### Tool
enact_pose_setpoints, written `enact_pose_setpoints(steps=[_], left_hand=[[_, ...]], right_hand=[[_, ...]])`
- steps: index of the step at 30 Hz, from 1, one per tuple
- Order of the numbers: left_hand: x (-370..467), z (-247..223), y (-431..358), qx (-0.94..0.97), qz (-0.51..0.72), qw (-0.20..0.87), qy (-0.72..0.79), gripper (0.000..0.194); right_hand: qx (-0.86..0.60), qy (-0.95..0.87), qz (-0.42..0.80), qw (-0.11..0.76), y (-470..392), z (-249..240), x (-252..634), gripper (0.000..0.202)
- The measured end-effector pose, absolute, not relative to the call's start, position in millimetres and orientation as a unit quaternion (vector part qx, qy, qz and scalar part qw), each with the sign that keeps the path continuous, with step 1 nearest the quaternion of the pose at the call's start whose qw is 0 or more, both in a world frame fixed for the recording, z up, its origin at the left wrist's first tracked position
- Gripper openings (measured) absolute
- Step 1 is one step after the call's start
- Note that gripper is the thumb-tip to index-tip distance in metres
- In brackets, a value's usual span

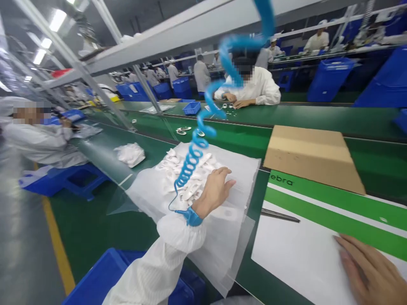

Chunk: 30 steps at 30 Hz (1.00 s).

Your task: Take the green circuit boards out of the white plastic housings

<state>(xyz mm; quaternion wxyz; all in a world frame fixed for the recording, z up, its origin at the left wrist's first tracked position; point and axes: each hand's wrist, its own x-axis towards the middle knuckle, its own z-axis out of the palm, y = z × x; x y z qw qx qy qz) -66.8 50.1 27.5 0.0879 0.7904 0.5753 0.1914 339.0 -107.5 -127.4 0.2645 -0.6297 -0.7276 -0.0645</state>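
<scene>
Work in the head view seems to be at the reaching step: the left hand (215,189), thumb and fingers moderately wide, is at the right edge of a heap of small white plastic parts (193,186) at frame centre. At lower right, the blurred right hand (372,267) is over a flat green-and-white board (292,252), its hold impossible to tell; taking a part would call for narrowing the left fingers.
</scene>
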Motion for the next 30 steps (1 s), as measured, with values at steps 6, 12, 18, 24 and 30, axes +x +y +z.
enact_pose_setpoints(steps=[6,12,18,24,30], left_hand=[[22.3,0.7,32.8,0.844,0.198,0.171,0.469,0.027],[87.9,-25.9,22.4,0.856,0.195,0.215,0.429,0.027],[116.5,-43.1,35.7,0.848,0.225,0.202,0.436,0.023],[110.4,-56.1,34.1,0.832,0.239,0.146,0.478,0.023],[108.3,-56.5,25.6,0.815,0.239,0.123,0.514,0.022]], right_hand=[[-0.632,-0.726,-0.068,0.262,-108.0,-92.7,304.9,0.038],[-0.627,-0.74,-0.03,0.239,-111.8,-91.9,288.7,0.038],[-0.616,-0.756,0.003,0.22,-113.6,-79.2,271.7,0.04],[-0.624,-0.734,-0.028,0.266,-113.5,-84.4,272.6,0.033],[-0.773,-0.554,-0.134,0.279,-111.8,-93.2,284.1,0.054]])
